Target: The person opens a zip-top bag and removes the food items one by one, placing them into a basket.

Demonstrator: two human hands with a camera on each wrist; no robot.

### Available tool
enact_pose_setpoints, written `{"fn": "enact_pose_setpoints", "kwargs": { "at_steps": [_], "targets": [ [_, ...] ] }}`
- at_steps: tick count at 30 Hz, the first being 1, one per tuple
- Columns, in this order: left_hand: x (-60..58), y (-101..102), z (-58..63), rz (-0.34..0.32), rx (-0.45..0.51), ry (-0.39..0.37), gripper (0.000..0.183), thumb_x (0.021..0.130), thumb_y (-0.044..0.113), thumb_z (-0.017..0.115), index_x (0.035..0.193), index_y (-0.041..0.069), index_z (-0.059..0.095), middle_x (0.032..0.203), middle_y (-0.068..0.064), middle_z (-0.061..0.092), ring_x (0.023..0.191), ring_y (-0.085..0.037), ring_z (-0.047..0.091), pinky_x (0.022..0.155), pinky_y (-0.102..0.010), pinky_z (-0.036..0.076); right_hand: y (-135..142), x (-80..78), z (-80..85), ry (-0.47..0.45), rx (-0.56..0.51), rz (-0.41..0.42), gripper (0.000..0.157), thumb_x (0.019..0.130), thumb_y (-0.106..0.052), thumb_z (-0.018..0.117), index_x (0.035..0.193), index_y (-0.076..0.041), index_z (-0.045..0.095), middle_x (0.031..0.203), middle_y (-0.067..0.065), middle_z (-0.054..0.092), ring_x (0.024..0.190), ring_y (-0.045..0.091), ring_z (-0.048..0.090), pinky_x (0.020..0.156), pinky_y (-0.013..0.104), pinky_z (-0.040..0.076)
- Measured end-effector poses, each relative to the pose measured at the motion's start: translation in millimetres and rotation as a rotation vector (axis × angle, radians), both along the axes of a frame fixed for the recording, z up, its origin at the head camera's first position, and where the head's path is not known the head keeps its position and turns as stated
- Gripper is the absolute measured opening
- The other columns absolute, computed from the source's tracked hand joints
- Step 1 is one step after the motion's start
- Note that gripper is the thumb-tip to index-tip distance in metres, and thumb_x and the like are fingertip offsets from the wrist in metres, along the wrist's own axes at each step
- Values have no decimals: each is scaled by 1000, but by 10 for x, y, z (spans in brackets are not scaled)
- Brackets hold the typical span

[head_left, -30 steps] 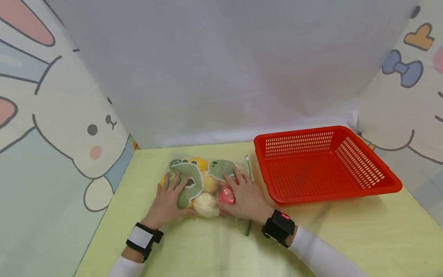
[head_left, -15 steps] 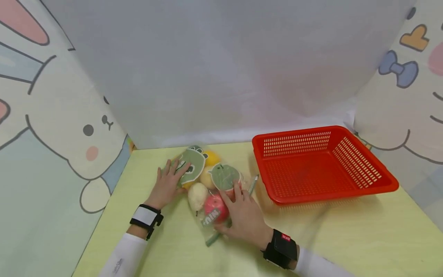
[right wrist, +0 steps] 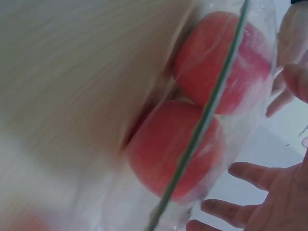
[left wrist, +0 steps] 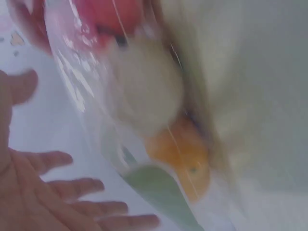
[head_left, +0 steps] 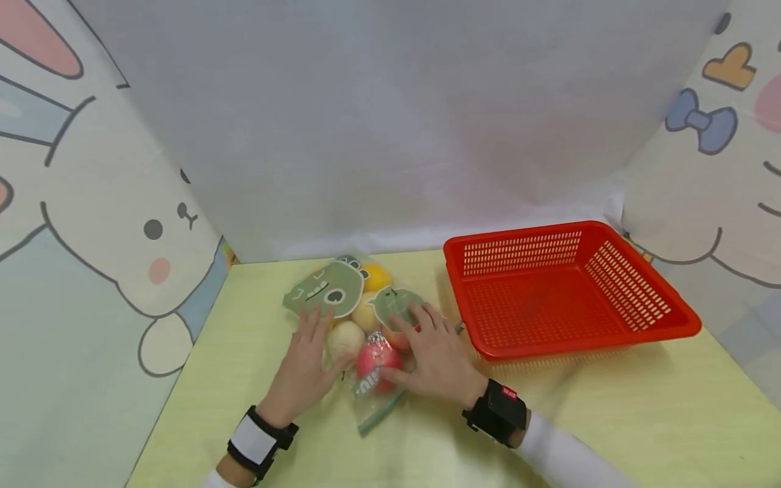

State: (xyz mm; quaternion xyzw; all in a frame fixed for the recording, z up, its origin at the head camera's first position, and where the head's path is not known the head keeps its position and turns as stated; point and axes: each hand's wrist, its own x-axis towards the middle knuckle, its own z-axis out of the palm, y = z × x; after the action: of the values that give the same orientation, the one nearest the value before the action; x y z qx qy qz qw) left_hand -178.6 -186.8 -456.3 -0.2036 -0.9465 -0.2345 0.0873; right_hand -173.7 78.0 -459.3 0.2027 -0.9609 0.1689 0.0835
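A clear zip bag (head_left: 372,410) with green cartoon faces printed on it lies slanted on the table, its green zip strip (right wrist: 207,113) toward the person. Through the plastic show round fruit-like pieces: a red one (head_left: 375,366), a pale one (head_left: 346,340) and a yellow one (head_left: 376,276). Over the bag's near left side spreads my left hand (head_left: 303,369), fingers extended and apart; the left wrist view shows a gap between them and the plastic. My right hand (head_left: 441,356) is at the right side, fingers spread over the plastic, thumb by the red piece.
To the right of the bag stands a red perforated basket (head_left: 525,301) with nothing visible inside. A pale yellow-green table (head_left: 610,420) carries everything. Behind is a plain grey-white sheet (head_left: 390,135), and cartoon-printed panels (head_left: 122,237) flank both sides.
The bag has turned so its zip strip swings from the right side toward the person. My left hand has come off the printed face and drawn nearer; the right has shifted slightly.
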Motion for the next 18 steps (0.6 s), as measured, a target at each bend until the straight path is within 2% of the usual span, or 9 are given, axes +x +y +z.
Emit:
{"fn": "enact_pose_setpoints", "kwargs": {
  "at_steps": [4,8,13,15,18],
  "targets": [
    [220,180,-60,7,-8,-82,109,85,61,81,165,4,33,172,-35,16,157,-64,16,113,-80,36,-1,-99,-32,21,49,15,114,75,-86,70,163,-20,42,169,21,36,154,53,36,121,73,34],
    [304,300,-177,-25,-32,-151,122,75,69,86,167,12,31,173,-34,8,158,-63,11,112,-82,35,7,-162,-57,-32,90,12,124,68,-91,71,166,-23,37,172,19,32,151,52,41,117,76,36],
    [289,353,-267,-78,-70,-106,129,67,63,93,166,8,31,173,-36,7,156,-66,11,112,-81,36,23,-142,-67,-119,77,-20,125,65,-93,72,166,-31,35,172,12,34,138,46,55,102,84,43],
    [254,344,-267,-103,-95,-82,127,69,59,94,165,7,31,172,-37,9,156,-66,12,111,-77,42,30,-115,-74,-113,67,-29,123,64,-94,71,165,-32,36,171,10,37,132,43,58,98,80,47],
    [155,296,-249,-134,-124,-90,118,72,51,95,165,12,34,173,-34,11,158,-63,11,107,-66,52,44,-64,-94,-100,50,-36,120,67,-91,72,164,-31,38,171,10,37,128,40,61,97,68,54]
  ]
}}
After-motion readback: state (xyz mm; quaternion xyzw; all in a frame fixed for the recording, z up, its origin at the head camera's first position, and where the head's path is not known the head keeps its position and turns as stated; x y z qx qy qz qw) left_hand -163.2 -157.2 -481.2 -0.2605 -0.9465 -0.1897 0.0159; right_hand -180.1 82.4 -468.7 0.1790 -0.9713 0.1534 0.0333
